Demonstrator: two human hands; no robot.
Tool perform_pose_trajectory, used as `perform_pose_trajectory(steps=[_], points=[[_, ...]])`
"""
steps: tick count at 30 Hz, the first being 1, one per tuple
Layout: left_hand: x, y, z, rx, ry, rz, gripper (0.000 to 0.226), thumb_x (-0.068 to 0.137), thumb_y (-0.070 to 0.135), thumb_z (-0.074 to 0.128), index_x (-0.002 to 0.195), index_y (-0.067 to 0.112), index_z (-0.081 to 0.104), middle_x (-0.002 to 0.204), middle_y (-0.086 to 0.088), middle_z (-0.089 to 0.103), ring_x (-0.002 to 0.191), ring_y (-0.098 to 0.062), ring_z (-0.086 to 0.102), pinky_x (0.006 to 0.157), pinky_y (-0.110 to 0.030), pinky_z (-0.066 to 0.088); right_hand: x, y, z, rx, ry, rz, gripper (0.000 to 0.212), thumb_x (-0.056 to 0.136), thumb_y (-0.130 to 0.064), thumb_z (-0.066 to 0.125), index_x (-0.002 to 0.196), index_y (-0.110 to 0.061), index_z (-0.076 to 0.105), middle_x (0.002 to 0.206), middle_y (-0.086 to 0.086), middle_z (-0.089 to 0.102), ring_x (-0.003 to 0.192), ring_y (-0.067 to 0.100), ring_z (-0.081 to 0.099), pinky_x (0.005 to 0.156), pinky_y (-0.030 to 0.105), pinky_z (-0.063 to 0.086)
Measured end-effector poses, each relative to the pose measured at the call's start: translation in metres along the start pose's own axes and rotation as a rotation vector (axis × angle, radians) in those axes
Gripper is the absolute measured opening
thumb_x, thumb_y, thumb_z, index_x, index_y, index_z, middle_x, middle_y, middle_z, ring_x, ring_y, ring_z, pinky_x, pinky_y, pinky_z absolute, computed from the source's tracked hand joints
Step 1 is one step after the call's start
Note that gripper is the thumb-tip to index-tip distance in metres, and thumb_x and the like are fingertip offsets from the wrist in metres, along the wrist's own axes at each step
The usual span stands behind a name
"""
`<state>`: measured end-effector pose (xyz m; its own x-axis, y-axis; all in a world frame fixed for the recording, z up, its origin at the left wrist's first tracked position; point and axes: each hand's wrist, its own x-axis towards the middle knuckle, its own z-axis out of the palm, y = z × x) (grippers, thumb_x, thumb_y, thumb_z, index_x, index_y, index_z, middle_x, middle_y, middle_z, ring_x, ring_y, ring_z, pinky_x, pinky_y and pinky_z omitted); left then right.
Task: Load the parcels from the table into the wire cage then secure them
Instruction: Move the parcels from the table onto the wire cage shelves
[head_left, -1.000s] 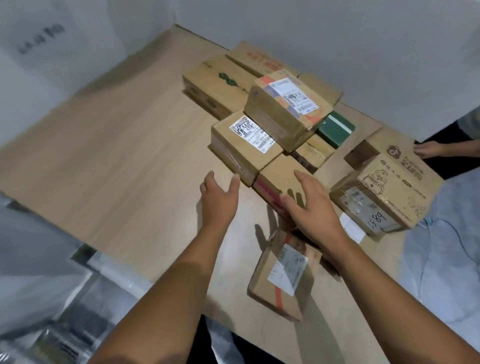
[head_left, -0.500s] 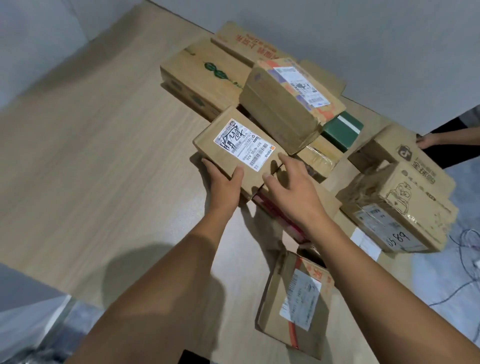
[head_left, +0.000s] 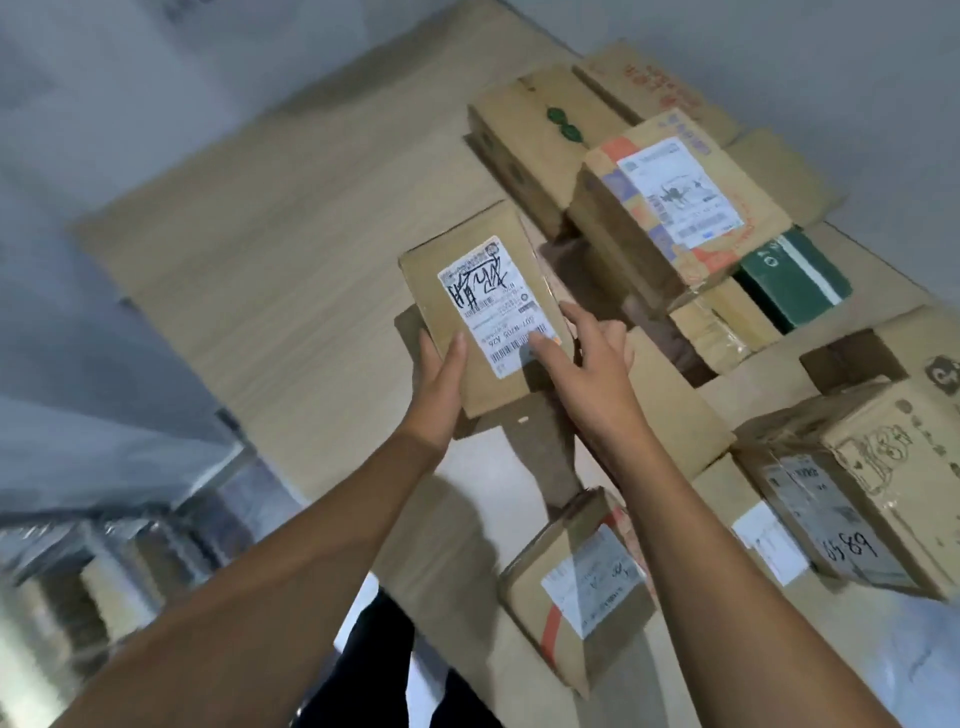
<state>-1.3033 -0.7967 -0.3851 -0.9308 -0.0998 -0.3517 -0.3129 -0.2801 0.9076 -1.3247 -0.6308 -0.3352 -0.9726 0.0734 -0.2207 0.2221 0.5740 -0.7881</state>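
Gripping the labelled parcel from both sides, we curl our left hand round its near left edge and our right hand round its right, thumb on the label. It tilts over the table, beside the other parcels.

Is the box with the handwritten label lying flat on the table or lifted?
Lifted: left hand and right hand grip the box, shadow on the table beneath.

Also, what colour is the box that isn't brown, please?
Dark green box with white stripe; head view.
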Motion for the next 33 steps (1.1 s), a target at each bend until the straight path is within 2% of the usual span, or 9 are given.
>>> perform_pose_trajectory(steps=[3, 6, 10, 16, 20, 24, 29, 31, 33], points=[[-0.07, 0.002, -0.031, -0.019, 0.187, 0.091, 0.038, 0.097, 0.046, 0.059, 0.133, 0.051, 0.048, 0.141, 0.005, 0.065, 0.13, -0.019, 0.062, 0.113, -0.053, 0.045, -0.045, -0.018, 0.021, 0.064, -0.086, -0.13, 0.047, 0.083, -0.06, 0.067, 0.118, -0.032, 0.051, 0.118, -0.004, 0.041, 0.122, 0.02, 0.038, 0.099, 0.029, 0.034], [-0.138, -0.008, -0.063, -0.032, 0.351, 0.094, 0.04, 0.096, 0.044, 0.06, 0.132, 0.054, 0.047, 0.133, 0.015, 0.068, 0.123, -0.009, 0.065, 0.111, -0.044, 0.049, -0.085, -0.033, 0.052, 0.161, -0.311, -0.182, 0.043, 0.08, -0.061, 0.069, 0.106, -0.037, 0.045, 0.118, -0.004, 0.049, 0.117, 0.016, 0.053, 0.097, 0.043, 0.049], [-0.219, -0.029, -0.119, -0.074, 0.582, 0.122, 0.06, 0.1, 0.041, 0.061, 0.153, 0.033, 0.036, 0.141, 0.011, 0.064, 0.127, -0.01, 0.064, 0.105, -0.035, 0.055, -0.139, -0.049, 0.107, 0.127, -0.609, -0.276, 0.06, 0.084, -0.048, 0.071, 0.136, -0.039, 0.043, 0.138, -0.007, 0.049, 0.126, 0.008, 0.054, 0.106, 0.047, 0.05], [-0.326, -0.074, -0.19, -0.201, 0.968, 0.123, 0.06, 0.091, 0.06, 0.063, 0.146, 0.057, 0.038, 0.135, 0.022, 0.065, 0.123, -0.003, 0.064, 0.098, -0.029, 0.054, -0.22, -0.08, 0.202, -0.095, -1.013, -0.452, 0.076, 0.09, -0.048, 0.069, 0.155, -0.054, 0.03, 0.141, -0.011, 0.038, 0.139, 0.006, 0.041, 0.12, 0.046, 0.036], [-0.397, -0.104, -0.232, -0.339, 1.238, 0.184, 0.074, 0.094, 0.056, 0.063, 0.156, 0.027, 0.035, 0.139, 0.013, 0.063, 0.127, -0.006, 0.061, 0.098, -0.023, 0.052, -0.301, -0.098, 0.274, -0.252, -1.219, -0.572, 0.078, 0.088, -0.055, 0.067, 0.15, -0.065, 0.021, 0.136, -0.008, 0.035, 0.134, 0.009, 0.042, 0.12, 0.046, 0.035], [-0.488, -0.143, -0.264, -0.504, 1.402, 0.27, 0.047, 0.108, 0.031, 0.053, 0.152, 0.023, 0.039, 0.141, 0.0, 0.064, 0.129, -0.022, 0.063, 0.103, -0.046, 0.056, -0.408, -0.098, 0.336, -0.328, -1.439, -0.705, 0.081, 0.086, -0.057, 0.068, 0.148, -0.07, 0.017, 0.139, -0.009, 0.033, 0.14, 0.008, 0.038, 0.122, 0.043, 0.034], [-0.596, -0.203, -0.286, -0.593, 1.729, 0.078, 0.065, 0.092, 0.059, 0.062, 0.15, 0.042, 0.04, 0.134, 0.018, 0.066, 0.119, -0.007, 0.067, 0.101, -0.04, 0.055, -0.533, -0.071, 0.399, -0.39, -1.725, -0.753, 0.082, 0.092, -0.038, 0.075, 0.156, -0.055, 0.028, 0.134, -0.009, 0.039, 0.134, 0.002, 0.047, 0.117, 0.035, 0.042], [-0.626, -0.232, -0.296, -0.607, 1.816, 0.0, 0.07, 0.091, 0.063, 0.061, 0.153, 0.042, 0.036, 0.135, 0.018, 0.065, 0.119, -0.004, 0.066, 0.099, -0.034, 0.055, -0.572, -0.048, 0.427, -0.427, -1.859, -0.695, 0.081, 0.095, -0.03, 0.075, 0.158, -0.051, 0.028, 0.14, -0.005, 0.043, 0.131, 0.004, 0.054, 0.112, 0.035, 0.048], [-0.643, -0.263, -0.305, -0.65, 1.871, -0.031, 0.062, 0.095, 0.06, 0.061, 0.151, 0.043, 0.039, 0.129, 0.026, 0.067, 0.115, 0.002, 0.066, 0.096, -0.024, 0.056, -0.601, -0.02, 0.459, -0.487, -1.948, -0.682, 0.08, 0.096, -0.029, 0.074, 0.159, -0.045, 0.028, 0.146, -0.016, 0.045, 0.13, -0.006, 0.052, 0.107, 0.023, 0.049]])
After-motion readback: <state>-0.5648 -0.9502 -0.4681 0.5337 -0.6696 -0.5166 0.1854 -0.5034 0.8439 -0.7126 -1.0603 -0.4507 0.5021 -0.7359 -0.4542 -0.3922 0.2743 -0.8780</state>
